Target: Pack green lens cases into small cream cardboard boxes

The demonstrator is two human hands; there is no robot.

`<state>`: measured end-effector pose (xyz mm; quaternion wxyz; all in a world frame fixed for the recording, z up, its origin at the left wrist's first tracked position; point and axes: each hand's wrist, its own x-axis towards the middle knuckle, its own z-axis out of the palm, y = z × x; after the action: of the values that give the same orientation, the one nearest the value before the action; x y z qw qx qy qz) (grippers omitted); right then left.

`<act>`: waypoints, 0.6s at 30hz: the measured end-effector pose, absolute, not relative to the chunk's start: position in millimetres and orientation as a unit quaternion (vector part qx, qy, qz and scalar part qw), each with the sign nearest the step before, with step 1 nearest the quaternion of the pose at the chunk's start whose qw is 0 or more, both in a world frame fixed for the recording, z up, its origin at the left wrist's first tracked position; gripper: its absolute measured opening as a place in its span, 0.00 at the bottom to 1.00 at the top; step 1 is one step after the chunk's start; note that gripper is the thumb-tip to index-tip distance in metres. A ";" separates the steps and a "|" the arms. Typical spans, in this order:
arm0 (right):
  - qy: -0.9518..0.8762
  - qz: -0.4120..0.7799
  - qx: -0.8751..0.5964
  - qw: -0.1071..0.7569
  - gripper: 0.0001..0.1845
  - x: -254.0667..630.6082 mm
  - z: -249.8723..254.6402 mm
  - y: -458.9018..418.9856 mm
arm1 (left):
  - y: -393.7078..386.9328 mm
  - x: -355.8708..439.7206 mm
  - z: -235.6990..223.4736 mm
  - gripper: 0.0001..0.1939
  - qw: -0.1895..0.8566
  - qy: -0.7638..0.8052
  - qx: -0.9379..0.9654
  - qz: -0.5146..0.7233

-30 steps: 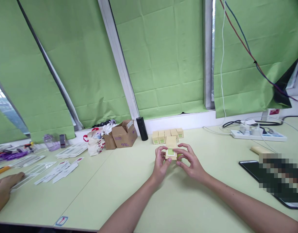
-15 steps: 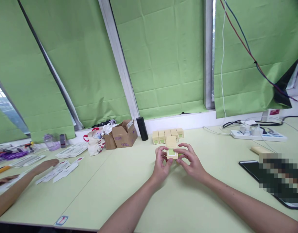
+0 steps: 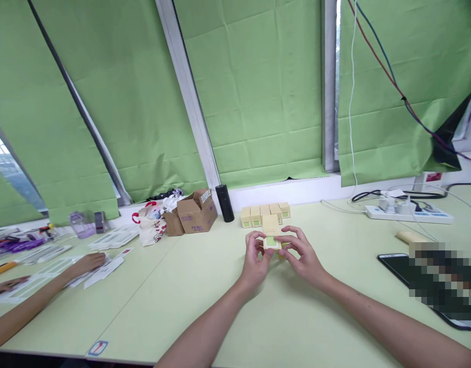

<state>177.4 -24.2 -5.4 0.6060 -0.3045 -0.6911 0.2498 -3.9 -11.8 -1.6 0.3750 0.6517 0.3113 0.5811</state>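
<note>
A small cream-coloured box (image 3: pixel 271 225) with a green, white-edged square on its near end is held up just above the table. My left hand (image 3: pixel 254 263) grips its left side, thumb below and fingers curled behind. From the other side, my right hand (image 3: pixel 306 258) pinches the box's lower right edge with thumb and index finger, its other fingers loosely bent. A bit of yellow-green shows under the box between my hands; what it is I cannot make out. Behind stands a row of several similar boxes (image 3: pixel 255 216).
Along the wall are a black cylinder (image 3: pixel 224 203), an open cardboard box (image 3: pixel 197 213) and a cloth bag (image 3: pixel 149 232). A power strip (image 3: pixel 409 214) and a phone (image 3: pixel 396 266) lie to the right. At left, a co-worker's hand (image 3: pixel 88 263) rests on white cards (image 3: pixel 105 272).
The box in my hands has shifted very slightly right and its near end has tilted a little. At left, the co-worker's arm has reached across to the white cards.
</note>
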 end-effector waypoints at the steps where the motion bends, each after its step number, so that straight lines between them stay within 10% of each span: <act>1: -0.691 0.250 -0.304 0.606 0.14 177.3 -5.4 -24.1 | -11.4 -3.7 -2.0 0.20 0.362 0.311 0.658 0.582; 18: -0.725 0.211 -0.310 0.578 0.18 173.6 -2.4 -27.8 | -19.0 -10.8 7.7 0.20 0.135 0.344 0.742 0.559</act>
<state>173.6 -27.8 -2.4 0.5777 -0.3100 -0.7250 0.2110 -10.8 -19.0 7.7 0.1347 0.7424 0.3439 0.5590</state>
